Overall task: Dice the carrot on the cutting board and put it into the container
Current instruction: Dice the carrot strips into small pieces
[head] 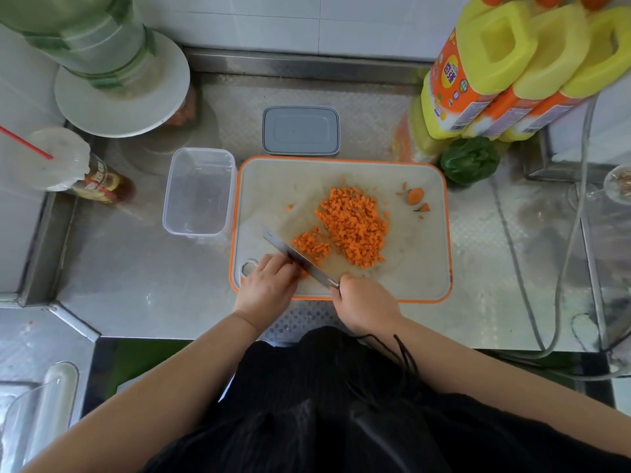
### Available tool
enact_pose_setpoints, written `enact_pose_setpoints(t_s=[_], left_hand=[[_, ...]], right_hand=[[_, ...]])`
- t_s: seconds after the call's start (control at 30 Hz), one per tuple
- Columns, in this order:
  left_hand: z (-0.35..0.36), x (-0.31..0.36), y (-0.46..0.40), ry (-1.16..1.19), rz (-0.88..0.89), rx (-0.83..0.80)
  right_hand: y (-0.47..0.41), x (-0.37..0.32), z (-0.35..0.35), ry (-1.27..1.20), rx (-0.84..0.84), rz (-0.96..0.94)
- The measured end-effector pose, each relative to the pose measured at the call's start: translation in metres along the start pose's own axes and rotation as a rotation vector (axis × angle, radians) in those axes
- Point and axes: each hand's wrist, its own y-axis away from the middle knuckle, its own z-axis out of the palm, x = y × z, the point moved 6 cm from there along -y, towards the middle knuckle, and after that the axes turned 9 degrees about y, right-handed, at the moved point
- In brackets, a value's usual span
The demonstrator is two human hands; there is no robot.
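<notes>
A heap of diced carrot [355, 223] lies in the middle of the white, orange-rimmed cutting board [420, 268], with a smaller heap [310, 245] at its near left. My right hand [367, 303] grips the handle of a knife [297, 257], whose blade slants up and left beside the small heap. My left hand [271, 283] rests with curled fingers against the blade's left side, holding a bit of carrot that is mostly hidden. Carrot end scraps [415, 196] lie at the board's far right. A clear empty container [199, 192] stands just left of the board.
A grey lid [300, 131] lies behind the board. Yellow oil bottles [505, 73] and a green pepper [469, 160] stand at the back right. A white plate under a green jug [123, 87], a cup with a straw [51, 158] and a sauce bottle [106, 184] are at the left.
</notes>
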Motion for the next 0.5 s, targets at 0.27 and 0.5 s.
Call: enact_pose_setpoints(t_s=[0.27,0.5], left_hand=[[0.002,-0.004,-0.001,0.068,-0.006,-0.001],[-0.001,0.0,0.0,0.053,0.018,0.014]], right_hand=[[-0.01,-0.011,0.003,-0.004,-0.018,0.034],[-0.022,0.006,-0.007,-0.246,-0.041,0.084]])
